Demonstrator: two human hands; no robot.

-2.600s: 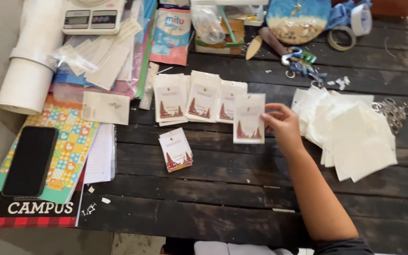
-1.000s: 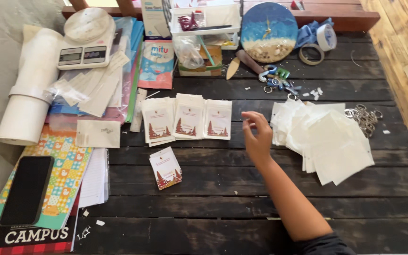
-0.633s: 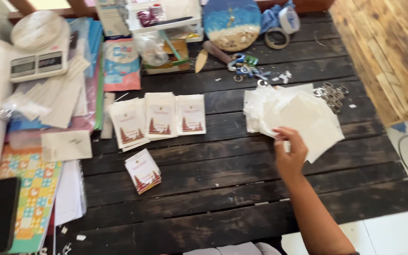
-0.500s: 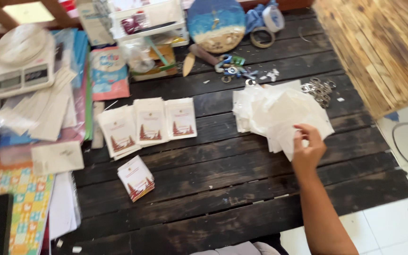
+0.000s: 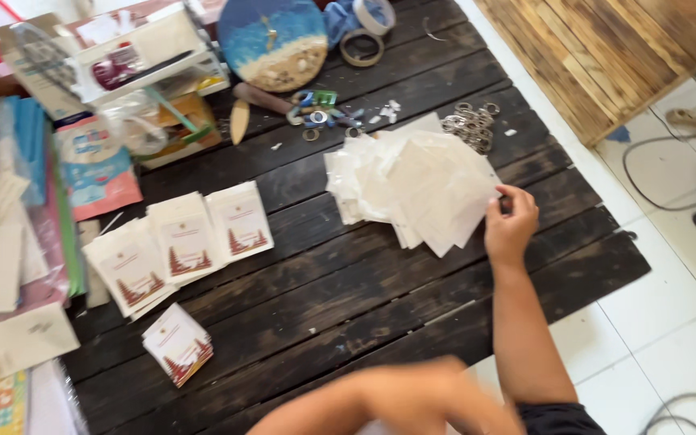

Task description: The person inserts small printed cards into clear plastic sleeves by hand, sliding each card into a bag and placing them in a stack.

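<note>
My right hand (image 5: 511, 225) rests at the right edge of a fanned pile of white pouches (image 5: 412, 181) on the dark plank table (image 5: 348, 298), its fingertips pinched on the edge of the top pouch. A blurred forearm (image 5: 396, 399) crosses the bottom of the view; my left hand itself does not show. To the left lie three overlapping stacks of white cards with red tree prints (image 5: 183, 242), and a small separate stack of the same cards (image 5: 177, 353) sits nearer to me.
Metal rings (image 5: 469, 127) lie just beyond the pouches. At the back are a round blue-and-sand plaque (image 5: 274, 40), tape rolls (image 5: 362, 47), small clips (image 5: 320, 113) and a clear organiser (image 5: 114, 56). Packets and papers (image 5: 10, 258) crowd the left. Tiled floor with cables (image 5: 678, 185) lies right.
My right hand moved from the card stacks rightward to the right edge of the pouch pile. The view swung to the right, and a blurred forearm came in at the bottom.
</note>
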